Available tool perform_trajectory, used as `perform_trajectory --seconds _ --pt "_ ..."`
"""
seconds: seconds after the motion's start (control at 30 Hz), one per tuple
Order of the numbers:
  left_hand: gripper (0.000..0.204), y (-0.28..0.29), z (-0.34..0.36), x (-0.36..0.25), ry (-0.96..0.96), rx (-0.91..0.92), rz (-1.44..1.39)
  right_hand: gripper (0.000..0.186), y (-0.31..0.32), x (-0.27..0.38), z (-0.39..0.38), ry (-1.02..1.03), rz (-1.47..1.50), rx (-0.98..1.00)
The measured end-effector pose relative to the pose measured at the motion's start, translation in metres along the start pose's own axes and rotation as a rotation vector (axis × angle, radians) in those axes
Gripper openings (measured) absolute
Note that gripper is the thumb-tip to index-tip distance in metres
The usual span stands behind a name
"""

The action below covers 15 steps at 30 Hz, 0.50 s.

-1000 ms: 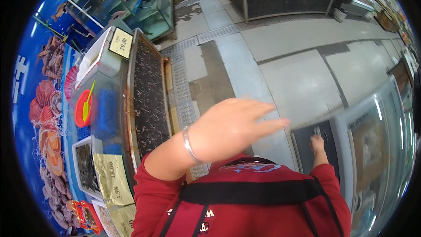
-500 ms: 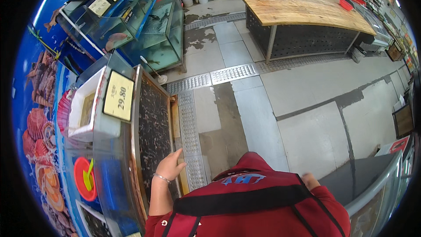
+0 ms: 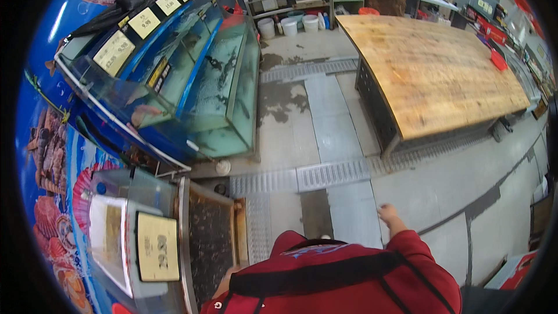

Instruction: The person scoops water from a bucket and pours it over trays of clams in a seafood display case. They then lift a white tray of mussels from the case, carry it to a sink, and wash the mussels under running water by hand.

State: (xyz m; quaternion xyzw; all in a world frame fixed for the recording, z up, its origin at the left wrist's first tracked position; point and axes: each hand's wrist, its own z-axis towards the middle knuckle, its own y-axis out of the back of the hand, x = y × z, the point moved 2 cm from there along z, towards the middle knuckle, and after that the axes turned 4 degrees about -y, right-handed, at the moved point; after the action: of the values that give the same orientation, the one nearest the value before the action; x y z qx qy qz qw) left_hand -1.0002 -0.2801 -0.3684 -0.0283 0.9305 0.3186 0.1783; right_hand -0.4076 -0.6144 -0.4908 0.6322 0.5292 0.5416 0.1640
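Holds the bare right hand (image 3: pixel 389 215) out above pale grey floor tiles (image 3: pixel 430 200). Has the bare left hand (image 3: pixel 231 272), partly hidden by the dark red garment (image 3: pixel 349 285), near the black speckled counter panel (image 3: pixel 208 241). Faces clear glass fish tanks (image 3: pixel 195 90) at left, a wide wooden-topped table with dark sides (image 3: pixel 439 72) at right.

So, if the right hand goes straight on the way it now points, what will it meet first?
The way looks free: just ahead of the right hand lie the floor and a metal drain cover, apparently below it, though depth is unclear.
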Motion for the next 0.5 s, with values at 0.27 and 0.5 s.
perform_trajectory --seconds 0.27,0.5 --pt "0.038 0.03 0.104 -0.004 0.354 0.065 -0.262 0.044 0.065 0.333 0.107 0.555 0.089 0.129" --pt "0.041 0.121 0.272 -0.153 -0.029 -0.175 -0.483 0.038 0.036 0.161 0.117 0.137 -0.15 0.168"
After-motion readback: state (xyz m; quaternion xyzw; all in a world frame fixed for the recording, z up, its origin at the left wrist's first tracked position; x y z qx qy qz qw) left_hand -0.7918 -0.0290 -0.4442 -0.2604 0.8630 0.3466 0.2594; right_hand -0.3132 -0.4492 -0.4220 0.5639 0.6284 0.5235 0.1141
